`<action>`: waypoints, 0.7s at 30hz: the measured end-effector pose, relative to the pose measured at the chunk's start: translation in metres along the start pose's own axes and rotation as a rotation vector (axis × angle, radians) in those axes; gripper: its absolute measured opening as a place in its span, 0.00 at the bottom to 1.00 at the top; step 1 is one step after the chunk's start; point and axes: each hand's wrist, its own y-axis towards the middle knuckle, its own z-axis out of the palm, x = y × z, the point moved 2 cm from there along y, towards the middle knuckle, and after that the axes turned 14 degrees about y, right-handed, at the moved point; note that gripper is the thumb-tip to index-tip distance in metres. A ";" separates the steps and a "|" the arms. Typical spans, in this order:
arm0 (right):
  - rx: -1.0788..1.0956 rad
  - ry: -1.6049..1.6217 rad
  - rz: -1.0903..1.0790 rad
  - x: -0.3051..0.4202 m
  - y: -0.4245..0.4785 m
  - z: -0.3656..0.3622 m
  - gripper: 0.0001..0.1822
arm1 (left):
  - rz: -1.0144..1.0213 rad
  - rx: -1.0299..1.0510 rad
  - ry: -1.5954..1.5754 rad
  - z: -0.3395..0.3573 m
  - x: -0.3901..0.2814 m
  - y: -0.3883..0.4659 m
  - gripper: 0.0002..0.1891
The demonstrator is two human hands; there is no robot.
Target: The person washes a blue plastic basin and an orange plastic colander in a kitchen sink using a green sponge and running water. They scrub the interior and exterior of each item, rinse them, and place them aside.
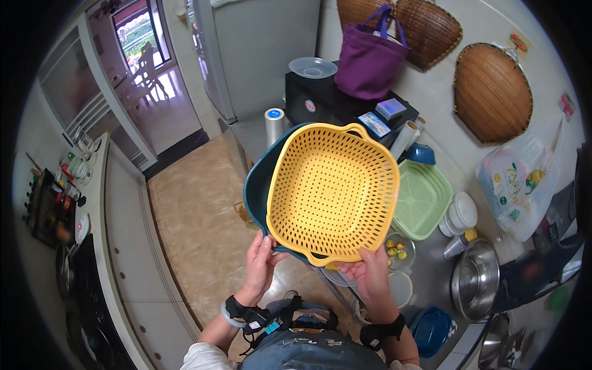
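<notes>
A yellow plastic colander basket (330, 189) is held up in front of me, its perforated inside facing me. Behind it, a dark teal plastic basin (255, 192) shows along the left and lower edges. My left hand (260, 264) pinches the teal basin's rim at the lower left corner. With thumb and fingers, my right hand (368, 274) grips the yellow colander's rim at the lower right. The colander overlaps the basin and hides most of it. Whether the colander rests inside the basin or in front of it, I cannot tell.
On the right counter are a green plastic basket (421, 201), a bowl of small fruits (401, 252), white lidded tubs (462, 208), a steel basin (476, 280) and blue basins (431, 330). A purple tote bag (370, 60) stands on a black box (307, 95).
</notes>
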 end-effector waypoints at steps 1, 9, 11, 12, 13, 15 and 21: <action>-0.045 -0.013 0.001 -0.002 -0.003 0.000 0.16 | -0.035 0.001 0.003 0.007 0.004 0.000 0.13; -0.126 -0.440 0.027 -0.001 -0.030 -0.007 0.20 | -0.081 0.216 -0.025 0.045 0.023 -0.007 0.26; -0.178 -0.647 -0.035 0.010 -0.039 -0.018 0.17 | -0.087 0.297 -0.060 0.045 0.024 -0.005 0.25; -0.157 -0.684 -0.078 0.017 -0.044 -0.023 0.15 | -0.079 0.334 -0.084 0.045 0.024 -0.003 0.25; -0.225 -0.811 -0.194 0.023 -0.047 -0.029 0.14 | -0.092 0.357 -0.100 0.044 0.024 -0.002 0.24; -0.299 -0.936 -0.422 0.032 -0.057 -0.038 0.13 | -0.111 0.408 -0.122 0.046 0.025 -0.002 0.23; -0.257 -1.438 -0.532 0.019 -0.074 -0.046 0.19 | -0.128 0.473 0.080 0.072 0.033 -0.013 0.16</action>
